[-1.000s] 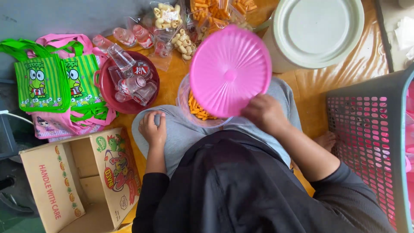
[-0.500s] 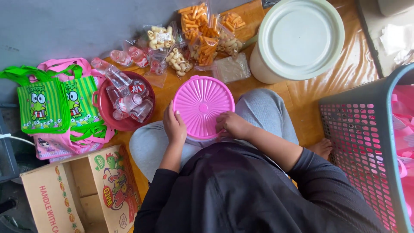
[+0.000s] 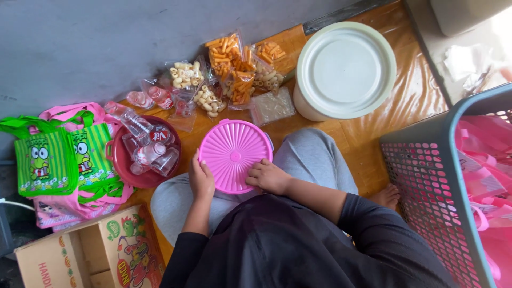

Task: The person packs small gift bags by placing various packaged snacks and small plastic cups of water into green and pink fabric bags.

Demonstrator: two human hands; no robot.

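Observation:
A round pink ribbed lid (image 3: 233, 152) sits flat on a container in my lap, between my grey-trousered knees. My left hand (image 3: 201, 178) presses on its left rim, fingers curled over the edge. My right hand (image 3: 269, 176) rests on the lid's lower right rim. The container beneath is almost wholly hidden by the lid.
Clear snack bags (image 3: 230, 68) lie on the wooden floor ahead. A red bowl (image 3: 140, 172) holds small plastic bottles. A large white lidded tub (image 3: 344, 70) stands at right, a grey basket (image 3: 433, 176) with pink bags beyond. Green cartoon bags (image 3: 53, 154) and a cardboard box (image 3: 90, 255) sit left.
The pink lid was held up tilted in my right hand over orange snacks; now it lies flat on the container. My left hand moved from my knee onto the rim.

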